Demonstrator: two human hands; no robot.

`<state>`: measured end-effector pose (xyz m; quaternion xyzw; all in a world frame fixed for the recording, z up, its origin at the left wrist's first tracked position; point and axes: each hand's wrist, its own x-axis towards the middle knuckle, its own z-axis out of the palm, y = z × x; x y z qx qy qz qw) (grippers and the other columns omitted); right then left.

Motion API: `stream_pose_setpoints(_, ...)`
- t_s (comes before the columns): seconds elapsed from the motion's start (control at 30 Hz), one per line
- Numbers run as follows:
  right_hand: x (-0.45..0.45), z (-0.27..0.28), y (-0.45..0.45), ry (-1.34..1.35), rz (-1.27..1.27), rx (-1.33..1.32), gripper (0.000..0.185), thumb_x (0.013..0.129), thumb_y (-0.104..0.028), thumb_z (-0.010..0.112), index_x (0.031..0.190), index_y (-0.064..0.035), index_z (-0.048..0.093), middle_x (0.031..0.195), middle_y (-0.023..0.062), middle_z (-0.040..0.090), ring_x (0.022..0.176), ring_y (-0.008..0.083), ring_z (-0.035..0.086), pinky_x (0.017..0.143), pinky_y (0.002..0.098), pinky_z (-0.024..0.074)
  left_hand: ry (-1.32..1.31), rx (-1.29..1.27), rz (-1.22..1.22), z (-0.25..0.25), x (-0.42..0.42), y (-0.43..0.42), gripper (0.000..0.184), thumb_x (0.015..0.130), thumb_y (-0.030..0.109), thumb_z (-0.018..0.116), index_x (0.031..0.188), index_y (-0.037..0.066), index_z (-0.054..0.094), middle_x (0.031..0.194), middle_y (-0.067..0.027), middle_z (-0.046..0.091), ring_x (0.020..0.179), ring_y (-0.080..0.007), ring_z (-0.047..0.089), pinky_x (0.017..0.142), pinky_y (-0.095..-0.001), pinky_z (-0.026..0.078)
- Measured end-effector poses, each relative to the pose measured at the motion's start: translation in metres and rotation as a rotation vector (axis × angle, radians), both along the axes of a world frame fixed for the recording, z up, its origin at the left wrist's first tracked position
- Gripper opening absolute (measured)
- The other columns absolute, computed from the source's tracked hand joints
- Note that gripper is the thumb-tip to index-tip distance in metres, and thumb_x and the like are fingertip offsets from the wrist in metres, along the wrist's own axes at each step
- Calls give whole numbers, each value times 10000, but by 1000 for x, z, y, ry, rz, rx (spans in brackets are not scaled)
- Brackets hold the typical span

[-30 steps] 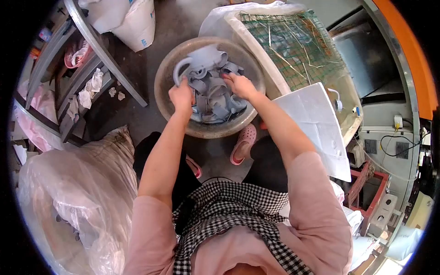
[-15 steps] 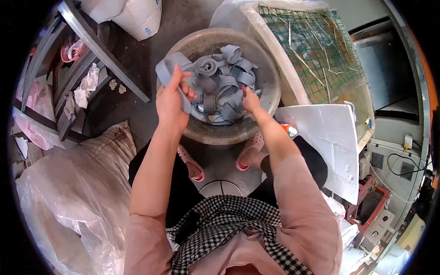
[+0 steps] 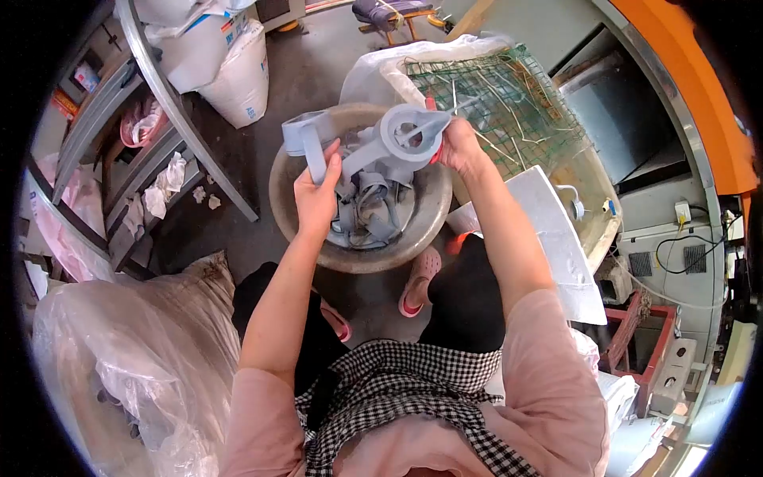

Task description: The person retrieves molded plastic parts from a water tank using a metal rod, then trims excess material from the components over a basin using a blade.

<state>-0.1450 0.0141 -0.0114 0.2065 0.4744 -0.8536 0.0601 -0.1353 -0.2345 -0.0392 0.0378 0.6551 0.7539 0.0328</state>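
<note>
Several grey plastic parts (image 3: 372, 208) lie in a round, worn basin (image 3: 425, 230) on the floor before my feet. My left hand (image 3: 318, 193) is closed on the stem of a grey part (image 3: 306, 135) with a wide ring-shaped head, over the basin's left side. Higher up at the right, my right hand (image 3: 461, 147) is closed around a small red-handled tool (image 3: 433, 151), mostly hidden by the fingers. Beside it a larger grey ring-shaped part (image 3: 393, 139) is raised above the heap; whether the right fingers also touch it is unclear.
A white tub (image 3: 592, 238) covered with green netting (image 3: 509, 111) stands right of the basin, with a white board (image 3: 548, 230) against it. Metal racking (image 3: 191, 119) and a plastic-wrapped sack (image 3: 135, 342) are at the left. White sacks (image 3: 238, 79) stand behind.
The left hand has moved right, still with a grey part. My right hand has risen from the heap to the basin's upper right, and a ringed part is now up beside it.
</note>
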Motion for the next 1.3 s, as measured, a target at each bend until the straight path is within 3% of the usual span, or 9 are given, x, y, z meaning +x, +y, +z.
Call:
stream_pose_setpoints(0.27, 11, -17, -1, 75, 65, -426, 322, 910, -219, 396, 1035, 11, 583, 975, 180, 616, 843, 296, 634, 718, 457, 547, -251, 516, -303, 23, -1, -36, 453, 932, 330, 465, 1222, -18, 483, 1050, -211, 613, 988, -258, 582, 906, -398, 404)
stream_pose_setpoints(0.5, 0, -20, -12, 26, 36, -367, 388, 900, -306, 400, 1081, -13, 579, 1038, 173, 607, 916, 300, 617, 761, 519, 512, 53, 33, -169, 34, 17, -28, 414, 889, 375, 553, 1012, -12, 635, 918, -105, 647, 847, -138, 571, 770, -277, 430)
stream_pose_setpoints(0.6, 2, -9, -27, -28, 7, -264, 368, 916, -246, 368, 1136, -4, 536, 1076, 182, 590, 952, 284, 607, 784, 493, 514, 170, -100, -145, 25, 17, -25, 372, 895, 361, 547, 892, 4, 651, 713, -37, 626, 681, -107, 550, 638, -228, 405)
stream_pose_setpoints(0.7, 8, 1, -48, 186, -27, 26, 329, 957, -167, 316, 1207, 4, 443, 1002, 130, 586, 857, 206, 607, 721, 388, 541, -122, 223, -3, 26, 13, -25, 408, 884, 419, 541, 737, 40, 565, 549, -6, 474, 468, -108, 413, 454, -242, 313)
stream_pose_setpoints(0.8, 24, 16, -63, 255, -79, 577, 292, 972, -266, 359, 1060, -37, 516, 748, 46, 556, 611, 136, 526, 495, 256, 428, -284, 481, 60, 33, 2, -36, 470, 892, 481, 486, 687, 58, 489, 529, -29, 426, 475, -125, 386, 479, -263, 311)
stream_pose_setpoints(0.87, 28, 2, -76, 577, -304, 1165, 281, 960, -265, 398, 878, -11, 489, 646, 53, 474, 564, 164, 454, 519, 318, 384, -244, 580, -20, 31, -2, -43, 487, 903, 499, 441, 681, 66, 460, 522, -32, 398, 480, -138, 366, 491, -275, 303)
stream_pose_setpoints(0.97, 44, 12, -94, 618, -198, 1206, 272, 955, -247, 397, 885, 8, 458, 656, 116, 495, 583, 238, 500, 565, 376, 408, -185, 682, -127, 39, 2, -40, 512, 920, 522, 362, 674, 77, 422, 512, -34, 355, 490, -153, 334, 508, -290, 286)
stream_pose_setpoints(1.03, 47, 20, -97, 560, -177, 1143, 217, 937, -203, 425, 936, 13, 437, 756, 252, 536, 748, 470, 509, 633, 464, 407, -164, 719, -198, 40, 6, -37, 514, 936, 511, 311, 674, 80, 412, 512, -40, 344, 494, -162, 326, 515, -297, 276)
stream_pose_setpoints(1.3, 56, 29, -105, 569, -152, 1165, 140, 900, -124, 460, 964, 0, 460, 835, 233, 574, 824, 449, 538, 695, 449, 444, -74, 696, -207, 43, 8, -37, 526, 932, 514, 322, 669, 69, 420, 516, -41, 356, 494, -155, 342, 514, -292, 300)
